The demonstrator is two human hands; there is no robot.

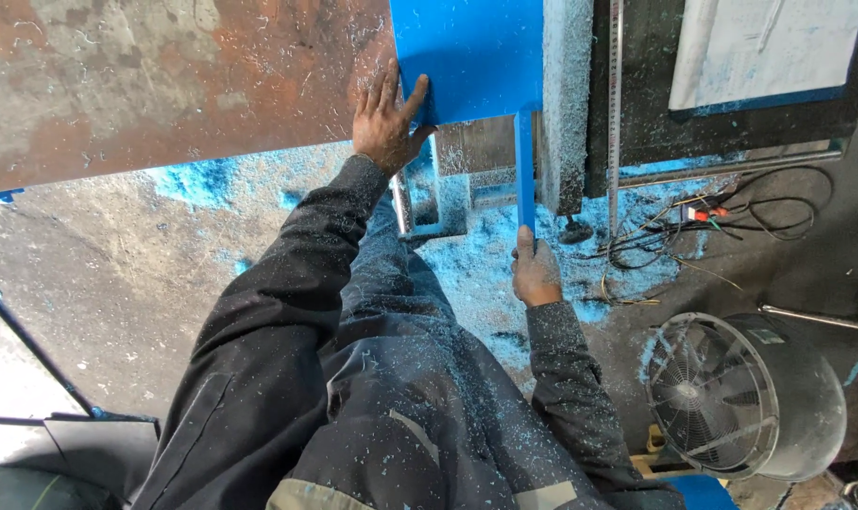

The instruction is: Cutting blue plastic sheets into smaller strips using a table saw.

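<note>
A worker's left hand [387, 123] presses flat, fingers spread, on a blue plastic sheet [467, 57] at top centre of the frame, while the right hand [535, 274] grips a narrow blue strip [524, 170] hanging from the sheet's edge. The strip appears nearly cut free; most of the sheet remains whole. Blue shavings [476, 264] litter the floor; a fan [745, 397] stands lower right.

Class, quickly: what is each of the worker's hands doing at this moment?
Left hand: open, fingers spread, pressed flat on the blue sheet.
Right hand: closed around the lower end of the narrow blue strip.
</note>
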